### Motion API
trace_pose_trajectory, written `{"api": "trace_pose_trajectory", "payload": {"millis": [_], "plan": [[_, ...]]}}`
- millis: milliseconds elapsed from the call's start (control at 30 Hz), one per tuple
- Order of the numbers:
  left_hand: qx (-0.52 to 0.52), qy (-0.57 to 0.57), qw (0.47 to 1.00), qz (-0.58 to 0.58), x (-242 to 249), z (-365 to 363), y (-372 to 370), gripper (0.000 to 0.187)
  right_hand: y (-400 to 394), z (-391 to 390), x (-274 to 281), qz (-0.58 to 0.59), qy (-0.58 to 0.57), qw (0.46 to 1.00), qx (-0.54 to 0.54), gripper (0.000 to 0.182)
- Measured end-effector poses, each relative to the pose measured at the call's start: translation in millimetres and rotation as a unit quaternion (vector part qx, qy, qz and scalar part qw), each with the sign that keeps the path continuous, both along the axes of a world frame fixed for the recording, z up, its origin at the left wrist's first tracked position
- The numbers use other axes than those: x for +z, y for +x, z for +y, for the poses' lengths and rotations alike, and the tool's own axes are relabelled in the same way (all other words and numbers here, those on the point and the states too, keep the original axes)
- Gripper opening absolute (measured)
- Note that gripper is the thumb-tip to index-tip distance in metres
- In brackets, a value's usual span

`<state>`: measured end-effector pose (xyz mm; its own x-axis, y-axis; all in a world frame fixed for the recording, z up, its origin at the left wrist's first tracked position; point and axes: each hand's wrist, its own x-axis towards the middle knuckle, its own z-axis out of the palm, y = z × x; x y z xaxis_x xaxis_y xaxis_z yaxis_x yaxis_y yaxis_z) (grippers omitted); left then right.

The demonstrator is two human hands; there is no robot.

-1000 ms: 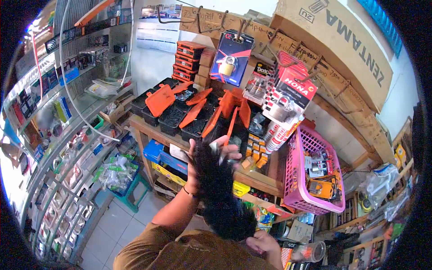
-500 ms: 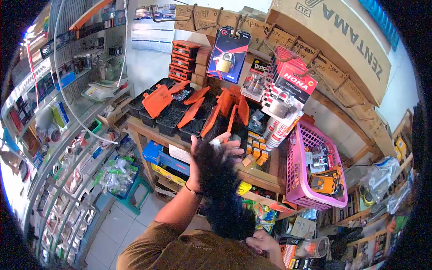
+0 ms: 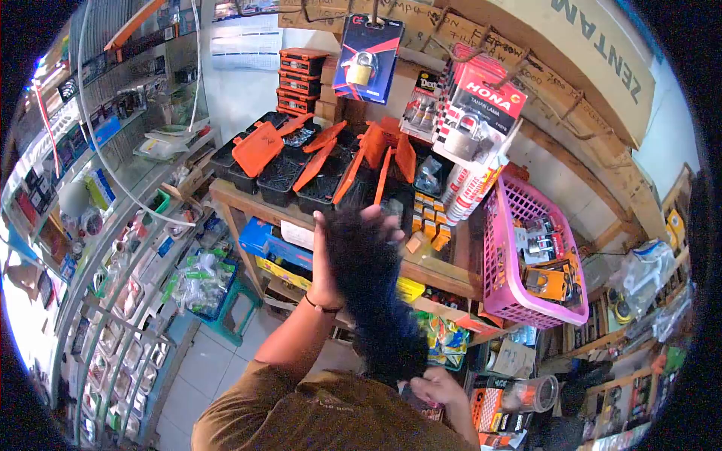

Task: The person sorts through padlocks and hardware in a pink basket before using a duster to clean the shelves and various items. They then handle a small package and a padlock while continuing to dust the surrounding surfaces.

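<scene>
A long, fluffy black duster (image 3: 372, 278) stretches from above my lap toward the wooden table. Its lower end reaches my right hand (image 3: 440, 387), whose fingers are closed around what looks like the handle. My left hand (image 3: 325, 263) is raised beside the fluffy head, palm against it, thumb and fingers stretched out. The fluff hides much of the palm. Just beyond the fingertips stand black boxes (image 3: 278, 188) of small hardware with orange lids (image 3: 259, 149) tipped up. Small yellow-and-black packets (image 3: 431, 219) lie to the right of the duster tip.
A pink basket (image 3: 492, 278) of packaged goods stands on the right. Padlocks in blister cards (image 3: 368, 56) hang from hooks ahead. A green stool (image 3: 233, 319) bears plastic bags at the left, beside glass shelving (image 3: 98, 301). Boxes (image 3: 489, 402) crowd the lower right.
The view has shifted, so the table and hanging goods sit higher. My left hand and the duster tip have moved slightly up and left in view. My right hand still grips the duster.
</scene>
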<state>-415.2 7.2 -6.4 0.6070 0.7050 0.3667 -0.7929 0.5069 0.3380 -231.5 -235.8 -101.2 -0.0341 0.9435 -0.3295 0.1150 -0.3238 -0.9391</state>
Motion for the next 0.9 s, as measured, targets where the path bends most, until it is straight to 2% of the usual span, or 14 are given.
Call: {"api": "trace_pose_trajectory", "payload": {"millis": [33, 167, 200, 233, 300, 433, 467, 500, 567, 600, 633, 733, 833, 900], "plan": [[-0.069, 0.057, 0.993, -0.074, -10, 7, 2, 0.083, -2, 0, 5, -0.05, -0.044, 0.995, 0.075, 0.035], [0.006, -0.065, 0.998, 0.024, 16, -16, -2, 0.08, 1, -4, -15, 0.039, -0.029, 0.992, -0.113, 0.035], [0.067, -0.046, 0.994, 0.068, 18, -19, 1, 0.08, -1, -4, -7, 0.012, -0.006, 1.0, -0.023, 0.034], [-0.05, -0.066, 0.996, -0.025, -2, -10, 2, 0.083, -4, -8, -6, 0.015, -0.008, 0.999, -0.028, 0.034], [-0.045, 0.035, 0.998, -0.033, -8, 3, 2, 0.086, -3, -11, -4, -0.022, -0.068, 0.996, 0.047, 0.032], [0.025, -0.06, 0.997, 0.048, 21, -19, -1, 0.085, -1, -13, -8, 0.006, -0.065, 0.991, -0.115, 0.035], [-0.131, -0.073, 0.974, -0.171, 2, -8, 2, 0.085, -1, -17, -8, 0.007, -0.069, 0.99, -0.119, 0.035], [-0.076, -0.043, 0.996, -0.032, -14, 1, 5, 0.084, 0, -20, -9, -0.012, -0.065, 0.996, -0.057, 0.035], [-0.074, 0.06, 0.994, -0.048, -30, 16, 7, 0.084, 5, -18, -8, -0.052, -0.048, 0.995, 0.07, 0.036], [-0.034, 0.048, 0.998, -0.019, -16, 3, 3, 0.083, 1, -16, -1, 0.006, -0.053, 0.998, -0.022, 0.035], [0.012, -0.087, 0.995, 0.05, -8, -7, 2, 0.081, 1, -14, -4, 0.005, -0.057, 0.998, -0.022, 0.035], [-0.008, -0.117, 0.993, -0.005, -9, -9, 8, 0.079, -13, -11, 12, 0.01, -0.135, 0.99, -0.039, 0.026], [-0.082, 0.044, 0.99, -0.11, -36, 11, 9, 0.081, -6, -17, 1, 0.017, -0.1, 0.995, 0.006, 0.023], [0.058, -0.128, 0.99, 0.035, 8, -20, 0, 0.082, -3, -17, -9, 0.042, -0.068, 0.994, -0.078, 0.024]]}}
